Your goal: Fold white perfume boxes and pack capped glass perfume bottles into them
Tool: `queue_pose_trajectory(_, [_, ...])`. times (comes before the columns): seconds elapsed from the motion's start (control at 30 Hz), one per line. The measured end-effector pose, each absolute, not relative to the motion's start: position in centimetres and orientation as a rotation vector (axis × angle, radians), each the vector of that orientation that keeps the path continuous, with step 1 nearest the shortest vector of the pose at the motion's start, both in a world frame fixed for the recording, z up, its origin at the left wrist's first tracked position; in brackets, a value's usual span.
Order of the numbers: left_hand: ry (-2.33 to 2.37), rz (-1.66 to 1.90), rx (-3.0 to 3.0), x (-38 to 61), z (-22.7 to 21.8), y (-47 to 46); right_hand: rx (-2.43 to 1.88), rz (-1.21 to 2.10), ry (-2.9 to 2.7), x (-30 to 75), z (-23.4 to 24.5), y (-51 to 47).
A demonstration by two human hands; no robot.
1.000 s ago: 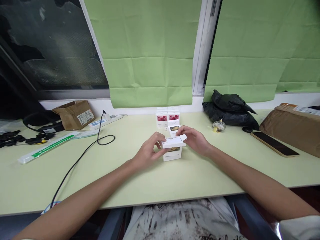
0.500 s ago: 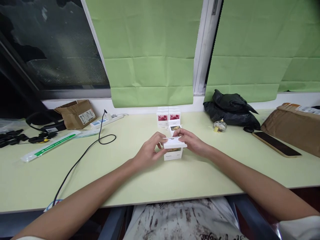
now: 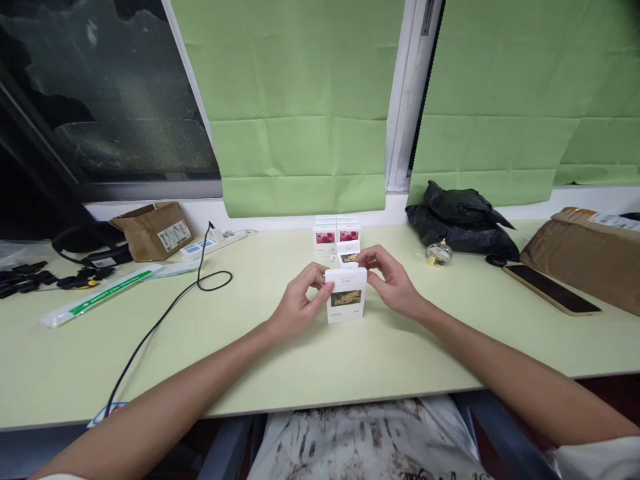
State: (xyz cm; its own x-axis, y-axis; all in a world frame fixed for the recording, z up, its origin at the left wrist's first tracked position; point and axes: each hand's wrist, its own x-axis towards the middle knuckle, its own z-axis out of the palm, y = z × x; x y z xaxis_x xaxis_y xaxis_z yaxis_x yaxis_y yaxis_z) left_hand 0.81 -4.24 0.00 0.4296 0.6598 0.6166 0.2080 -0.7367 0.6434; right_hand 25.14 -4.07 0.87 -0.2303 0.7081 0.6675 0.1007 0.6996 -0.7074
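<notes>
A small white carton (image 3: 346,315) with a picture of a yellow plant on its front stands upright on the table, its lid flap folded down over the top. My left hand (image 3: 299,301) grips its left side, the thumb on the front face and the fingers at the back. At the upper right corner, my right hand (image 3: 387,279) is curled, its thumb by the edge and its fingertips partly hidden behind the top. Just behind stands another white carton (image 3: 349,247) with a similar picture, partly covered by the front one and my fingers.
White cartons with pink pictures (image 3: 325,248) stand in rows by the wall. To the left are an open cardboard box (image 3: 150,233), a power strip (image 3: 215,244) and a black cable (image 3: 165,319). A black plastic bag (image 3: 463,220), a glass ornament (image 3: 439,253) and a phone (image 3: 550,290) lie right.
The carton's lid flap, sticking out toward me before, now lies down flush against the front, uncovering the picture. My right hand has moved off the top to the right corner.
</notes>
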Motion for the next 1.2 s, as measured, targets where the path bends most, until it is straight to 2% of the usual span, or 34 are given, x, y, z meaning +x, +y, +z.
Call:
queue_pose_trajectory(0.33, [0.749, 1.257, 2.083, 1.0, 0.1, -4.3, -0.682, 0.384, -1.943, 25.5, 1.0, -4.6])
queue_pose_trajectory(0.47, [0.737, 1.184, 2.009, 0.8, -0.6, -3.9, -0.669, 0.442, -1.972, 25.6, 1.3, -4.5])
queue_pose_trajectory(0.63, [0.592, 0.785, 1.900, 1.3, -1.5, -3.5, -0.656, 0.587, -1.956, 25.6, 1.6, -4.4])
queue_pose_trajectory(0.77, [0.582, 0.684, 1.875, 1.5, -1.6, -3.4, -0.669, 0.679, -1.928, 25.5, 1.6, -4.5])
queue_pose_trajectory(1.0, [0.725, 0.821, 2.007, 1.0, -1.6, -3.4, -0.665, 0.648, -1.874, 25.4, 1.4, -4.5])
queue_pose_trajectory(1.2, [0.827, 0.972, 2.177, 0.9, -0.8, -3.8, -0.677, 0.765, -1.803, 25.1, 0.7, -4.1])
